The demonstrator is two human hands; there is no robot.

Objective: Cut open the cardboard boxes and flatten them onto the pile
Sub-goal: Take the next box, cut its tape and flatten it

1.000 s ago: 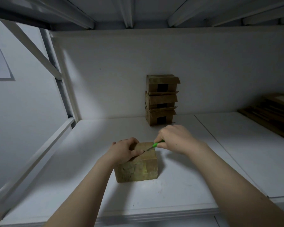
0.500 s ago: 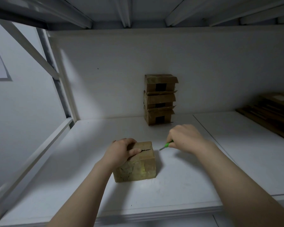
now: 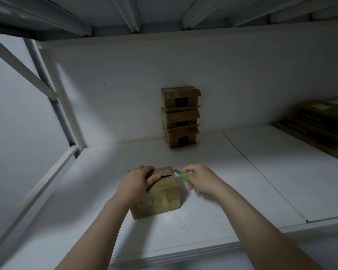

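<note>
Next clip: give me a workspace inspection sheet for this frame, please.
Surface: white shelf, panel seam right of centre.
Job's things: box, top slit open; green cutter, blade at the box's upper right edge; stack of three boxes at the back; flattened pile far right.
Clutter: nothing seen.
Hands: left hand grips the box top; right hand holds the cutter.
Cables: nothing seen.
Surroundings: white wall; diagonal brace at left.

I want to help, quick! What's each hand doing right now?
Left hand: grips the cardboard box.
Right hand: holds the green cutter.
</note>
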